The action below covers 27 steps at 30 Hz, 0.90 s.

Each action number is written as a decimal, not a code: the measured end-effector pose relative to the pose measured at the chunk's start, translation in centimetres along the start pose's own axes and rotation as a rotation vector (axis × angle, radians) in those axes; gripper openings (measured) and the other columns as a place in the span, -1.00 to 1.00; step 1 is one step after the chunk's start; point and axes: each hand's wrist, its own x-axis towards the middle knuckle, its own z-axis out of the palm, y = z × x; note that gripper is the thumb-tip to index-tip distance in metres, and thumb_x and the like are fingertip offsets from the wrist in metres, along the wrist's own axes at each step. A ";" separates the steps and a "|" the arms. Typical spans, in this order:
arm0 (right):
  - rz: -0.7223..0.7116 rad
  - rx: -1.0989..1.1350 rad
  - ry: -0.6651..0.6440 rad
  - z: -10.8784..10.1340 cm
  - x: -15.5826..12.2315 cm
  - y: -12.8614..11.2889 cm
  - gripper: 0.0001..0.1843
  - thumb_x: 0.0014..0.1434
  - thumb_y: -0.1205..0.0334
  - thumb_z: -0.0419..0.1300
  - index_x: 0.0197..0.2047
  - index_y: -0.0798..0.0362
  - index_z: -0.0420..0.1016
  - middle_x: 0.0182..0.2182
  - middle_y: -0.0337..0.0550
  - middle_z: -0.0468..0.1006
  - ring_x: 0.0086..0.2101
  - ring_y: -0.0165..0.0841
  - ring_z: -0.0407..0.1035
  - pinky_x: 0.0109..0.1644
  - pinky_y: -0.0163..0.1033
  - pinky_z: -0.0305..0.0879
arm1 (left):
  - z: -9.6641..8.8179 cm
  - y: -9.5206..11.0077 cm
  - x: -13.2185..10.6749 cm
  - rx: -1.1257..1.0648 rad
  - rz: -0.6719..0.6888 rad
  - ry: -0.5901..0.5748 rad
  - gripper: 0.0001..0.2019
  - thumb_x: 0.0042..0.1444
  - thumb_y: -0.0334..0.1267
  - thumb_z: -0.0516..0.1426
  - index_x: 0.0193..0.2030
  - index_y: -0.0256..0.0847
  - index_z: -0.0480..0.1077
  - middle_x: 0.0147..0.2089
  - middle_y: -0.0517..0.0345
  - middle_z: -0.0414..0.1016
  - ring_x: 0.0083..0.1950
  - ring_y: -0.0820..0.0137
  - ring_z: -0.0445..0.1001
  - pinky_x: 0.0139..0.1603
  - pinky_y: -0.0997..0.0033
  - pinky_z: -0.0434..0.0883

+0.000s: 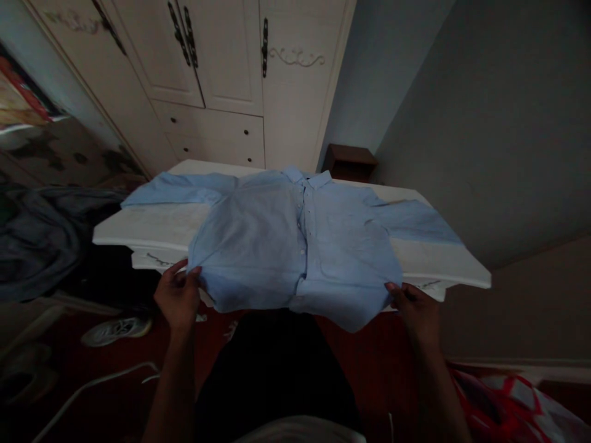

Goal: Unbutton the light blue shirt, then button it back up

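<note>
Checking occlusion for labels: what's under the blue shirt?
White table, visible on the near side of both sleeves. The surface directly beneath the blue shirt is covered, so I can't tell whether anything else lies there.

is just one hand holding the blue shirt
No, the left hand and right hand each pinch a side of the button-up shirt.

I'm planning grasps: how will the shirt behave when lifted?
The shirt is probably floppy: its hem sags past the table. Unheld sleeves would likely dangle. Probably light: left hand and right hand merely pinch its edges.
</note>
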 end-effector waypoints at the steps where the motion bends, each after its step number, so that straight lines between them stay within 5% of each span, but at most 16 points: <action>1: -0.014 -0.015 -0.019 -0.1 0.1 0.0 -0.52 0.00 -0.23 0.22 -0.50 0.08 0.49 -0.68 -0.25 0.41 -0.58 -0.34 0.32 -0.45 -0.27 0.19 | -0.2 0.1 0.2 0.011 0.007 -0.027 -0.57 -0.06 -0.11 0.22 -0.03 -0.23 0.43 -0.48 0.25 0.46 -0.50 0.38 0.46 -0.42 0.40 0.39; 5: -0.041 -0.006 -0.078 -0.1 0.2 -0.1 -0.51 0.05 -0.23 0.20 -0.52 0.07 0.44 -0.67 -0.27 0.39 -0.57 -0.36 0.30 -0.46 -0.28 0.17 | -0.6 0.8 0.6 0.002 -0.064 -0.211 -0.56 -0.04 -0.14 0.19 0.01 -0.23 0.35 -0.52 0.27 0.44 -0.55 0.39 0.44 -0.46 0.40 0.40; 7: -0.043 0.045 -0.068 -0.2 0.0 -0.1 -0.54 0.02 -0.21 0.24 -0.40 0.07 0.47 -0.58 -0.25 0.45 -0.53 -0.35 0.34 -0.44 -0.27 0.22 | -0.8 1.4 0.5 -0.042 -0.076 -0.250 -0.57 -0.05 -0.12 0.20 -0.02 -0.21 0.34 -0.39 0.18 0.50 -0.51 0.39 0.46 -0.43 0.37 0.43; 10: -0.085 0.122 0.037 -0.4 -0.4 -0.6 -0.54 -0.03 -0.14 0.32 -0.24 0.06 0.44 -0.42 -0.20 0.52 -0.44 -0.33 0.40 -0.37 -0.24 0.31 | -1.3 2.7 -0.3 -0.063 0.024 -0.112 -0.60 -0.05 -0.12 0.25 -0.05 -0.16 0.36 -0.13 0.09 0.50 -0.43 0.41 0.46 -0.41 0.37 0.41; 12: -0.150 0.139 0.098 -0.7 -0.8 -1.8 -0.60 0.03 -0.09 0.30 -0.22 0.05 0.42 -0.38 -0.19 0.51 -0.40 -0.33 0.41 -0.33 -0.22 0.34 | -1.3 4.2 -1.5 -0.043 0.116 -0.032 -0.69 0.03 -0.12 0.23 -0.09 -0.13 0.41 -0.21 0.17 0.49 -0.43 0.42 0.42 -0.39 0.37 0.39; 14: -0.263 0.113 0.075 -0.7 -1.1 -3.7 -0.71 0.14 -0.02 0.24 -0.22 0.03 0.45 -0.36 -0.19 0.51 -0.38 -0.34 0.41 -0.30 -0.21 0.34 | -0.9 6.1 -2.9 -0.025 0.221 -0.088 -0.81 0.14 -0.12 0.16 -0.16 -0.13 0.45 -0.36 0.24 0.45 -0.41 0.41 0.40 -0.33 0.35 0.39; 20: -0.890 0.028 -0.362 1.3 0.1 -11.6 -0.77 0.28 0.23 0.09 -0.06 -0.05 0.53 -0.19 -0.13 0.53 -0.16 -0.30 0.44 -0.10 -0.14 0.41 | 3.8 11.4 -6.4 -0.048 0.623 -0.555 -0.81 0.20 -0.19 0.13 -0.11 -0.11 0.52 -0.17 0.11 0.48 -0.26 0.41 0.46 -0.23 0.36 0.46; 24: -1.119 -0.094 -0.741 4.9 2.6 -14.5 -0.63 0.30 0.34 0.01 0.11 -0.08 0.43 0.06 -0.11 0.47 0.04 -0.33 0.38 0.11 -0.13 0.35 | 7.3 12.9 -6.7 0.080 0.699 -0.752 -0.76 0.20 -0.24 0.13 -0.01 -0.09 0.50 -0.03 0.02 0.46 -0.08 0.31 0.49 -0.06 0.27 0.47; 27: -1.186 -0.276 -0.844 7.5 4.8 -15.2 -0.56 0.27 0.41 0.00 0.17 -0.07 0.37 0.10 -0.13 0.46 0.07 -0.32 0.37 0.15 -0.10 0.31 | 8.6 13.3 -6.3 0.262 0.718 -0.800 -0.78 0.16 -0.27 0.16 -0.06 -0.09 0.53 -0.05 0.01 0.48 -0.09 0.26 0.50 -0.06 0.23 0.47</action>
